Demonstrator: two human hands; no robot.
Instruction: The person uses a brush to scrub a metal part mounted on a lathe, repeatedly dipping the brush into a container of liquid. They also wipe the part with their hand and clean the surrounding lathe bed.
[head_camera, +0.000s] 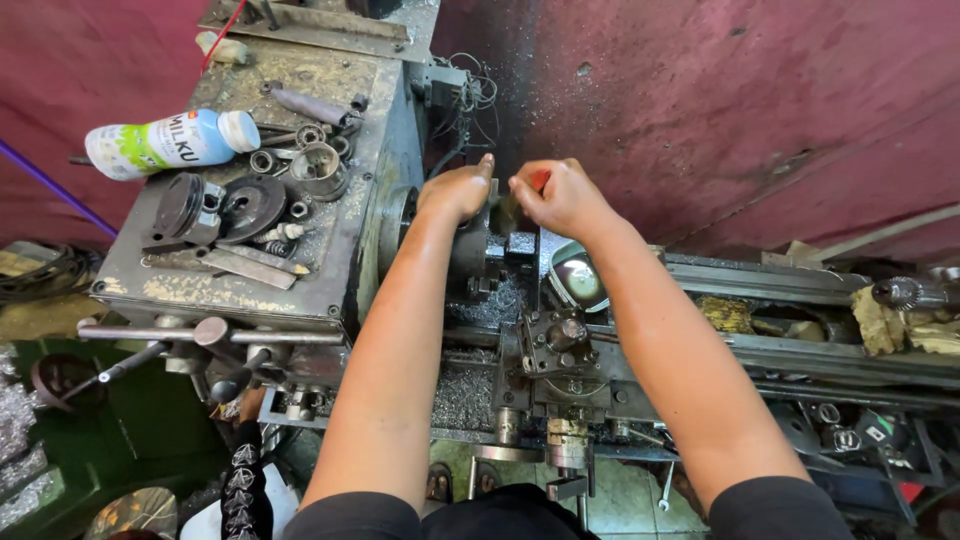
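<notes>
Both my arms reach over a grimy metal lathe (700, 352). My left hand (457, 190) rests on the dark round chuck (468, 250) at the headstock, fingers curled over its top. My right hand (560, 195) is closed on a small tool with a red-orange handle (540, 180), held just beside the chuck. The two hands nearly touch. What lies between them at the chuck face is hidden. Below them stands the tool post (560, 335) on the carriage.
On the headstock top (330, 80) lie a white and green bottle (165, 142), pulleys, rings and metal bars. Levers (150, 350) stick out at the left. Metal chips (465, 395) cover the bed. A dark red wall (720, 100) stands behind. Rags (880, 320) lie at the right.
</notes>
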